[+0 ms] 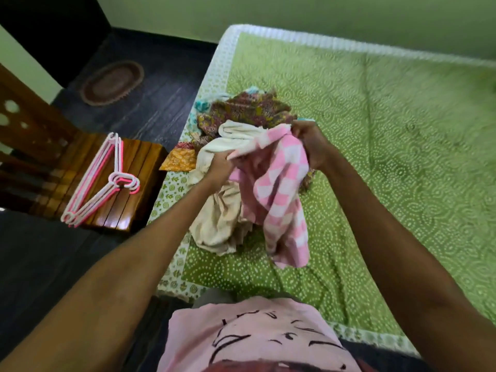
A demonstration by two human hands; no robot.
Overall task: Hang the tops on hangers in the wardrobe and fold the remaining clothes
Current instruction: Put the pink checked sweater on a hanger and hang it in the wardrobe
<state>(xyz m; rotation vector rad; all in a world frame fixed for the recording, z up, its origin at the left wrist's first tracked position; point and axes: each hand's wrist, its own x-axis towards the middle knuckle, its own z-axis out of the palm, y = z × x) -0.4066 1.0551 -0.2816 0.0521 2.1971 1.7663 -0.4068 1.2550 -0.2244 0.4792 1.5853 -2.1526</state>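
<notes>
My left hand [218, 167] and right hand [308, 142] each grip the upper edge of the pink checked garment [279, 194], fingers curled round the cloth; it hangs above the green bedspread [389, 146]. The clothes pile [241, 114] lies just beyond and left of it on the bed. The pink and white hangers [107, 173] rest on the wooden chair [134, 162], left of the bed.

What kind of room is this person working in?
Most likely a home bedroom. A bed with a green printed cover fills the view, a pile of clothes lies on it, and pink and white hangers rest on a wooden chair beside it.
</notes>
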